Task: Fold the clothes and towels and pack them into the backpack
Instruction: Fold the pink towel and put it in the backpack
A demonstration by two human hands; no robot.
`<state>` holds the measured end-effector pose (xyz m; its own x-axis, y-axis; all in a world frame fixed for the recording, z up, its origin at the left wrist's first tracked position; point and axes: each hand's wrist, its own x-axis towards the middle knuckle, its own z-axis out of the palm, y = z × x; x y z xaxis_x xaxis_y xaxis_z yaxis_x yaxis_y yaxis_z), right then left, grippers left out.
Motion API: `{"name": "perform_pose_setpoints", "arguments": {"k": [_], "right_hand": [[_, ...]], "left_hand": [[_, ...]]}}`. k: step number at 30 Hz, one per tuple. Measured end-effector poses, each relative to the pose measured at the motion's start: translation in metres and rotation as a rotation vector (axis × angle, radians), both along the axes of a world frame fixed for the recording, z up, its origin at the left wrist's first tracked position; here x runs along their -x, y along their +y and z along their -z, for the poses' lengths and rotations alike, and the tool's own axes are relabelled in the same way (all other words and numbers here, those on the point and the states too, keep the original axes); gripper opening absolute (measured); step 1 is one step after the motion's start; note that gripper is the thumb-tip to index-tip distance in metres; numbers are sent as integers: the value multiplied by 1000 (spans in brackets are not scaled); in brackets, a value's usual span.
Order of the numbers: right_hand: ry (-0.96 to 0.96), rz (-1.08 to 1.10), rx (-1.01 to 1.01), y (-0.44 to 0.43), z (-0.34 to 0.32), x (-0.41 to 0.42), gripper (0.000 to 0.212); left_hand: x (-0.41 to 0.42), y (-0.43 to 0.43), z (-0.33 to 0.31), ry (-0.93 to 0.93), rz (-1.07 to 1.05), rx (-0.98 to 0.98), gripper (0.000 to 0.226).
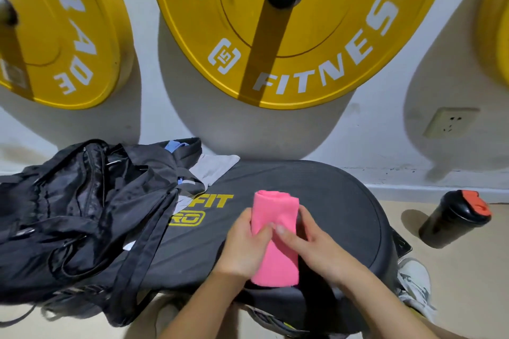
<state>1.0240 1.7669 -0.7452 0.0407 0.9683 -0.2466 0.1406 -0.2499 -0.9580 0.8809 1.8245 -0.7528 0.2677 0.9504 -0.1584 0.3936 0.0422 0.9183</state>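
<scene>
A pink towel [275,212], folded into a narrow strip, lies on the black round platform [344,201] in front of me. My left hand [242,245] grips its left edge, thumb pressed on top. My right hand [311,242] holds its right side, with fingers laid across the cloth. The black backpack [68,209] slumps open at the left, its straps trailing over the platform's edge. A grey cloth [214,168] and a bit of blue fabric [173,146] lie just behind the backpack, partly hidden by it.
Yellow weight plates [289,36] hang on the white wall behind. A black shaker bottle with a red lid [454,217] stands on the floor at the right. A white shoe [416,283] shows beside the platform. A wall socket [449,124] sits low on the right.
</scene>
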Motion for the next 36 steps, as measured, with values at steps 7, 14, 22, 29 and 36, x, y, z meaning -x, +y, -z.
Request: {"name": "perform_pose_setpoints", "arguments": {"k": [7,14,22,29,36], "right_hand": [[-441,-58,-292,-32,-79,36,24],[-627,-195,-525,-90,-136,48,40],[-681,-301,-557,-120,-193,67,50],[-573,-265,-641,-106,-209,80,40],[-625,-401,-671,-51,-201,87,20]], "left_hand": [[8,-51,-73,-741,-261,261,16],[59,-77,-149,-565,56,41,39],[90,-107,-218,129,142,-528,56],[99,-115,-232,50,94,-637,40],[138,-77,-219,-69,121,-429,21]]}}
